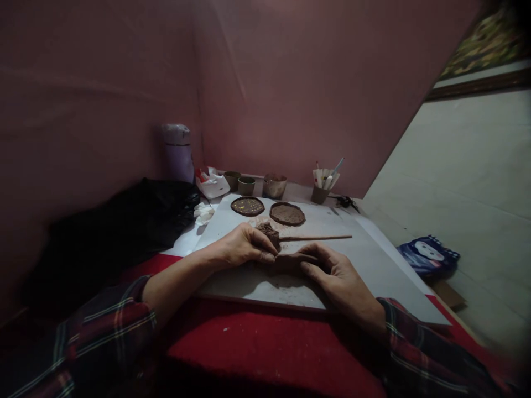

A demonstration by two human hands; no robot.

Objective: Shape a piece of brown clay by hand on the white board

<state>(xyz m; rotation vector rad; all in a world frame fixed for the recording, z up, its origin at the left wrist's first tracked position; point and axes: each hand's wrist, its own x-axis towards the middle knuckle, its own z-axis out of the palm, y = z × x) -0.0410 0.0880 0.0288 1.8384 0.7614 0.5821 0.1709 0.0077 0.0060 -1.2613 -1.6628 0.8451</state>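
A flat piece of brown clay (288,263) spans the space between my two hands, low over the white board (373,265). My left hand (244,246) is closed, thumb and fingers pinched at the clay's left end. At the right end, my right hand (334,271) has its thumb below and fingers above, gripping the clay. Just beyond my fingers sits a rough lump of clay (269,233). A thin wooden stick (317,238) lies on the board, its left end against the lump. Farther back rest a round clay disc with yellow spots (248,207) and a plain rimmed clay disc (287,214).
Behind the board stand small cups (246,186), a stained bowl (274,187) and a holder with pens (321,193). A purple bottle (180,155) and a black bag (124,226) are left. Red cloth (257,342) covers the near side; a blue packet (429,257) lies right.
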